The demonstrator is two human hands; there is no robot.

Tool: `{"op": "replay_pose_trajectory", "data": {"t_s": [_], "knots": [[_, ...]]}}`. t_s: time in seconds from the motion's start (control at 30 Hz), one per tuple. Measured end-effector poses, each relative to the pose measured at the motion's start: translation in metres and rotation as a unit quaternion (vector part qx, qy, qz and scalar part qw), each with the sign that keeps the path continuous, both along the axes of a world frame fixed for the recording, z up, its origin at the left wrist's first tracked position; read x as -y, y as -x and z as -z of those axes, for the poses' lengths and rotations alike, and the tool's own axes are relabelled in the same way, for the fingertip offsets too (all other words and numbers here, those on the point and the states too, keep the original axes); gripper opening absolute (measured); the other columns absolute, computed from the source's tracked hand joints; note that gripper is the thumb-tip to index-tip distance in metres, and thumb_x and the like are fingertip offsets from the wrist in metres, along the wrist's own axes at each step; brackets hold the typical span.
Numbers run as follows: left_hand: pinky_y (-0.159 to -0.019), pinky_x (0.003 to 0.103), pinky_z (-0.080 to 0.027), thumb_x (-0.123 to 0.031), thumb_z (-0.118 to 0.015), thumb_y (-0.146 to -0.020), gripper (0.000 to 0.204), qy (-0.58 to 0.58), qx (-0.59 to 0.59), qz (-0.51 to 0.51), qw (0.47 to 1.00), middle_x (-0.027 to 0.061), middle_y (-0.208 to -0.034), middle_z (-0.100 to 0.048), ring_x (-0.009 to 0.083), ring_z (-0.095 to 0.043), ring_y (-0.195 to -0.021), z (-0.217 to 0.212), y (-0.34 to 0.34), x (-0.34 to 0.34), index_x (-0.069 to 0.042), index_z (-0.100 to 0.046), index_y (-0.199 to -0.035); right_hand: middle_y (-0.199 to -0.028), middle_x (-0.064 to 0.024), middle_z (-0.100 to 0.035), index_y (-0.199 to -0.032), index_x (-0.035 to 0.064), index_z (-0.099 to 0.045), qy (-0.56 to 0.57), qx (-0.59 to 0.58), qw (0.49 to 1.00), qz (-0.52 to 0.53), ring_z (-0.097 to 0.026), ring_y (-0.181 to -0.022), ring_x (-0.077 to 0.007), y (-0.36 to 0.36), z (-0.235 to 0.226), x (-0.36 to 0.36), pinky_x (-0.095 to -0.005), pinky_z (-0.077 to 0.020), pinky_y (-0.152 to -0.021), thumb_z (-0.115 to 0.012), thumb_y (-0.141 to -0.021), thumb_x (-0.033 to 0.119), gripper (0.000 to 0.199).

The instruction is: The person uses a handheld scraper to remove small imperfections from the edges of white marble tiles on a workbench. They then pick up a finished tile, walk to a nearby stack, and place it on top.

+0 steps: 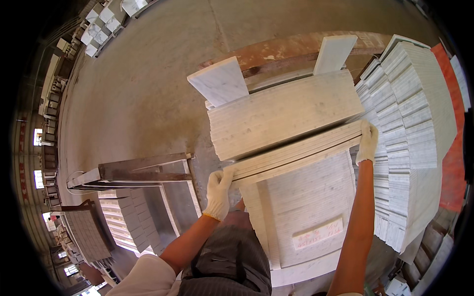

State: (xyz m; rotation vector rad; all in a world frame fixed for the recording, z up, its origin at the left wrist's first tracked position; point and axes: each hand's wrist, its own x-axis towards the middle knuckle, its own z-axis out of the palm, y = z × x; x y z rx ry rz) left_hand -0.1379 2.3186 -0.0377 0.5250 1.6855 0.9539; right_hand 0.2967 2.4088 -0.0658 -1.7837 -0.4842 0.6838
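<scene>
My left hand [218, 193], in a white knit glove, is closed round the left end of several long, thin marble strips [296, 154]. At their right end, my right hand [367, 141] grips them, gloved the same way. The strips lie side by side, edges up, spanning the gap between my hands. Just beyond them stands a long row of pale marble slabs [286, 113], a dark gap between. Below my hands is another stack of marble slabs [311, 190], with a small white piece bearing red handwriting [318, 233] on it.
Two marble pieces [218, 81] [335, 53] stand upright against a rusty beam [276, 52]. On the right, tall stacked marble strips [400, 123] rise close to my right arm. A metal frame [143, 170] and a slab stack [131, 222] stand at left.
</scene>
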Motion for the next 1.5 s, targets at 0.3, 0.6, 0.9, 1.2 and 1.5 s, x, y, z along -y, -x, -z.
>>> {"op": "replay_pose_trajectory", "data": {"t_s": [0.3,0.6,0.9,1.2,1.5], "knots": [[-0.083,0.028,-0.046,-0.019,-0.065,-0.090,0.030,-0.024,0.023,0.008,0.999,0.0047,-0.100,-0.060,0.0116,-0.055,-0.091,-0.009,-0.004,-0.004,-0.001,-0.055,-0.112,-0.126,-0.0121,-0.057,-0.130,-0.0001,-0.053,-0.007,0.012,1.000,-0.004,-0.052,-0.117,-0.0191,0.003,-0.003,0.005,-0.0303,-0.0401,-0.100,-0.061,-0.095,0.034,0.049],[-0.099,0.035,-0.043,-0.024,-0.077,-0.079,0.069,-0.129,-0.031,0.244,0.961,0.0114,-0.126,-0.053,0.0193,-0.052,-0.114,0.012,0.034,0.011,-0.002,-0.040,-0.133,-0.126,-0.0122,-0.055,-0.130,-0.0035,-0.052,-0.026,0.014,0.999,-0.027,-0.050,-0.117,-0.0184,0.009,-0.010,-0.008,-0.0299,-0.0396,-0.100,-0.060,-0.095,0.029,0.049],[-0.090,0.038,-0.047,-0.020,-0.086,-0.067,0.061,-0.142,-0.279,0.294,0.903,0.0124,-0.115,-0.050,0.0277,-0.056,-0.107,0.072,0.036,0.016,-0.007,-0.050,-0.115,-0.123,-0.0085,-0.055,-0.123,-0.0002,-0.055,-0.066,-0.036,0.997,-0.027,-0.050,-0.115,-0.0163,-0.001,0.011,0.007,-0.0288,-0.0387,-0.100,-0.057,-0.097,0.031,0.041],[-0.083,0.038,-0.049,-0.016,-0.076,-0.075,0.031,-0.216,-0.408,0.287,0.840,0.0160,-0.106,-0.057,0.0325,-0.057,-0.100,0.068,0.007,0.006,-0.001,-0.064,-0.099,-0.107,-0.0114,-0.063,-0.113,0.0012,-0.061,-0.106,-0.058,0.984,-0.134,-0.057,-0.102,-0.0203,-0.023,0.022,0.014,-0.0336,-0.0432,-0.095,-0.024,-0.105,0.044,0.058],[-0.078,0.034,-0.051,-0.009,-0.078,-0.070,0.038,-0.206,-0.448,0.363,0.791,0.0105,-0.099,-0.061,0.0268,-0.062,-0.091,0.052,0.008,0.000,-0.003,-0.060,-0.103,-0.087,-0.0121,-0.066,-0.084,-0.0011,-0.064,-0.221,-0.292,0.930,0.035,-0.060,-0.081,-0.0225,-0.015,0.044,0.002,-0.0321,-0.0499,-0.078,-0.031,-0.101,0.043,0.058]]}}
